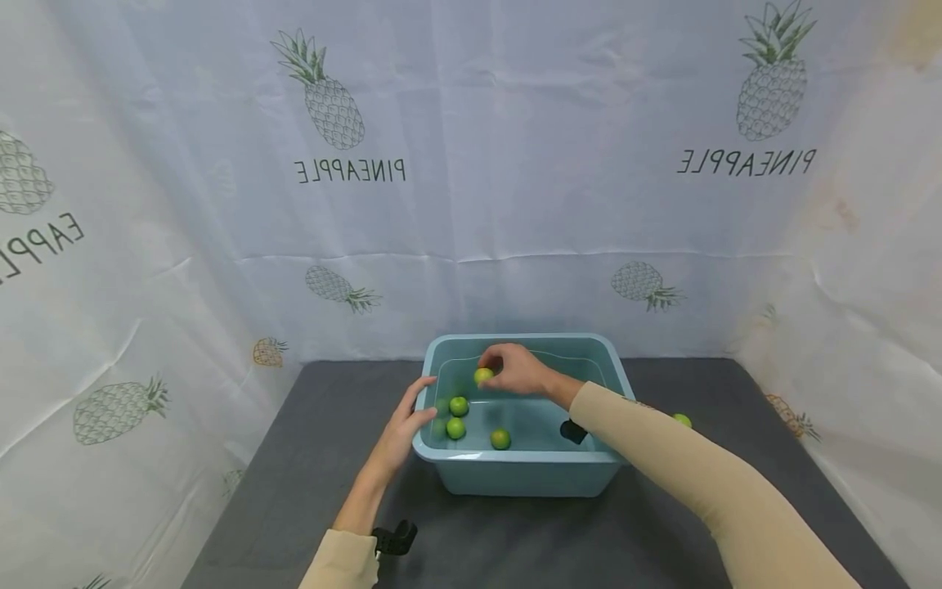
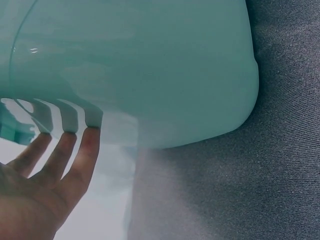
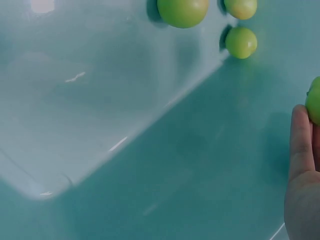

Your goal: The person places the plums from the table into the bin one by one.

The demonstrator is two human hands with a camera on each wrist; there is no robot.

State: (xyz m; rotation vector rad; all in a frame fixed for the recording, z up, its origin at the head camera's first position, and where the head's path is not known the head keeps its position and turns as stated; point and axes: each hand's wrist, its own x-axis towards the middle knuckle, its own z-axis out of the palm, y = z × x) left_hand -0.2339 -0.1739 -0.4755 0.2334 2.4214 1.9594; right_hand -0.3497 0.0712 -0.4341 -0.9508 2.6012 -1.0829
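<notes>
In the head view a pale blue-green plastic basin (image 1: 522,478) stands on the dark tabletop. My right hand (image 1: 518,370) is inside its far left part, pinching a small round green fruit (image 1: 482,376) between thumb and fingers. The right wrist view shows this held fruit (image 3: 313,102) at the right edge, partly cut off. On the basin floor lie three more green fruits, two by the left wall, one a green fruit (image 1: 459,406), and another green fruit (image 1: 500,439) nearer the front. My left hand (image 1: 399,425) touches the basin's left side with extended fingers (image 2: 86,155).
Another green fruit (image 1: 682,420) sits on the dark tabletop (image 1: 294,499) right of the basin, partly behind my right sleeve (image 1: 684,466). White curtains (image 1: 471,204) with pineapple prints hang behind and at both sides. A black device (image 1: 397,537) is at my left wrist.
</notes>
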